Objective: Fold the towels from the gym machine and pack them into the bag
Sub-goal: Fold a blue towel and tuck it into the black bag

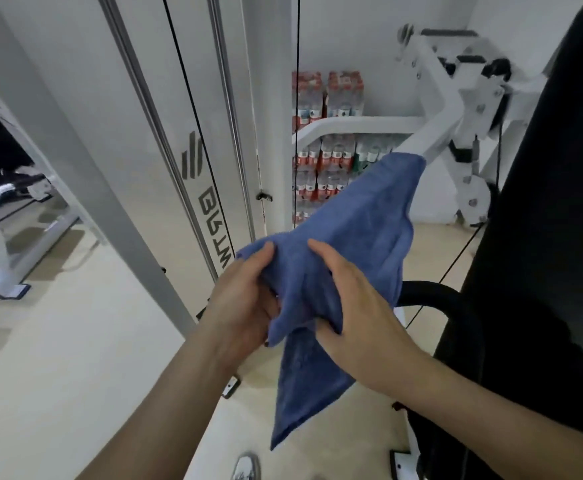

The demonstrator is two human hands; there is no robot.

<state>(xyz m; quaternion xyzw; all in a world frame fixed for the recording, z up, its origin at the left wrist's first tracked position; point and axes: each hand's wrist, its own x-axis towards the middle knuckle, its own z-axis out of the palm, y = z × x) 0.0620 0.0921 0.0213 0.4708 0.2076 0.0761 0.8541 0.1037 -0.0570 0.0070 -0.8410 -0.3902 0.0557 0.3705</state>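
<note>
Blue towel (356, 216) ctr frame, far end draped over white machine arm (435, 136) at 1 o'clock, tail hanging to 6. I read L hand (245, 303) pinching its near corner, thumb on top, R hand (362, 320) curled round the bunched middle; prob both gripping to drag it off the arm w/o dropping. Bottle packs (328, 95) at 12.

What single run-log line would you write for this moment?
left hand: grips blue towel | right hand: grips blue towel | towel's far end: against white machine arm | stage: towel bunched, unfolded
</note>
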